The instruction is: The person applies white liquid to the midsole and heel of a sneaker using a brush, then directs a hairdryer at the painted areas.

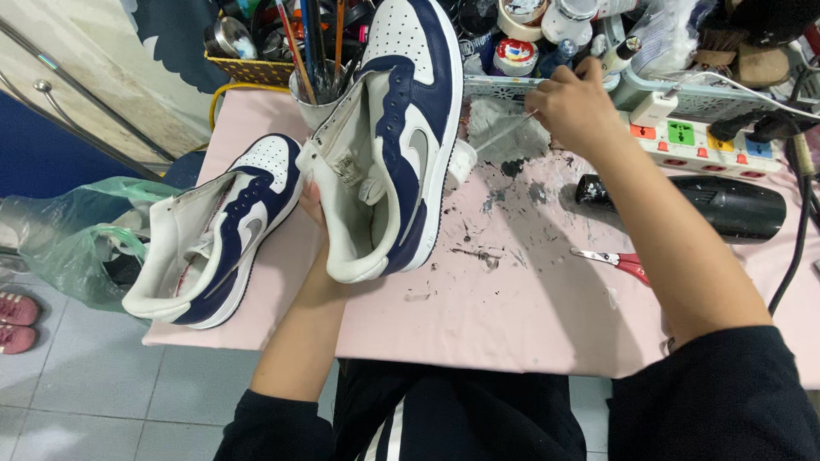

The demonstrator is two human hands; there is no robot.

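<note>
A person at a pink worktable (512, 316) holds up a white-and-navy sneaker while working a thin brush.

The table is paint-spattered around its middle. The held sneaker (401, 128) stands at about 11 o'clock from the frame's centre, long axis near vertical, toe toward 12 and open heel collar toward 6. The left hand (312, 205) grasps it from behind, at the shoe's 8 o'clock. Its mate (218, 235) lies on the table at 9 o'clock, toe toward 1. The right hand (576, 107), at 1 o'clock, pinches a slim brush (504, 132) aimed at the grey paint patch (504, 128). This looks like the paint-loading step; the next stroke would call for a steady shoe and a light tip.
</note>
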